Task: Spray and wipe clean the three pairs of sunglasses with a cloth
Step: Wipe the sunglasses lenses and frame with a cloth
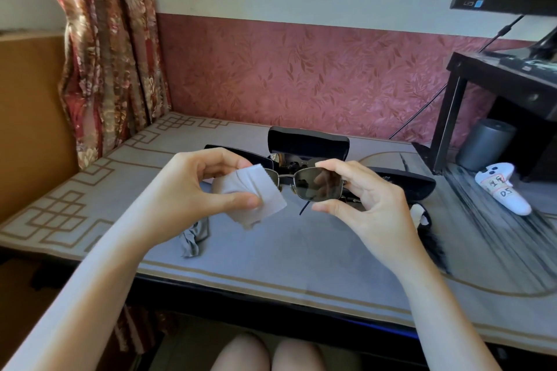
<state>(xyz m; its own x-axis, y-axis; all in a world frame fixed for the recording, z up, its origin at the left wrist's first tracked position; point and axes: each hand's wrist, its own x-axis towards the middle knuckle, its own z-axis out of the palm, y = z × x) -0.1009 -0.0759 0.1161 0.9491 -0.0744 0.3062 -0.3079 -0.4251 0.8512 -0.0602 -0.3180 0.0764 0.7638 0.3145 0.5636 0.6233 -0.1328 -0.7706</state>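
I hold a pair of metal-framed sunglasses above the desk. My right hand pinches the frame at one dark lens, thumb below and fingers on top. My left hand pinches a small pale cleaning cloth folded over the other lens, which is hidden under it. Behind the glasses stands an open black case with another pair of sunglasses partly visible inside. No spray bottle is visible.
Black cases lie at the left and right of the open case. A grey cloth pouch lies on the grey desk mat. A white controller, grey cylinder and dark monitor stand occupy the right.
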